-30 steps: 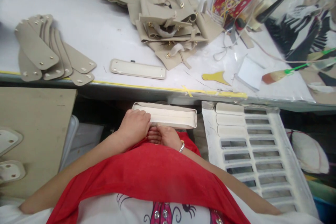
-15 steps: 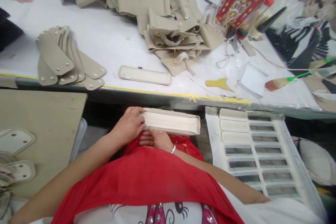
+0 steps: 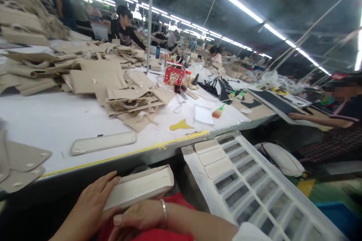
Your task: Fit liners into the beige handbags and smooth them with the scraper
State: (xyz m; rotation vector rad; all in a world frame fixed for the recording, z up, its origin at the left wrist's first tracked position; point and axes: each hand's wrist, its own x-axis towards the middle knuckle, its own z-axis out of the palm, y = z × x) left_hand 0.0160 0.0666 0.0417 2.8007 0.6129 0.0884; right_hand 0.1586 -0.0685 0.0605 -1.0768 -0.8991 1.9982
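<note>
A long, shallow, box-shaped beige piece with a pale lining is held above my lap, its open side facing up. My left hand is closed on its left end, with the fingers over the far edge. Along the near side lies my right hand, wearing a bracelet, its fingers bent against the near wall close to the left hand. Part of the right fingers is hidden. On the table in front rests a flat beige strip with studs.
A white slotted rack holding several beige pieces stands to the right, below the table edge. Beige bag parts are heaped on the table. Beyond lie a yellow scrap, a brush and a red box. A co-worker sits at far right.
My view has swung up and to the right, bringing the workshop and other people into sight. Both hands stay on the box-shaped piece, which now appears tilted, its right end higher.
</note>
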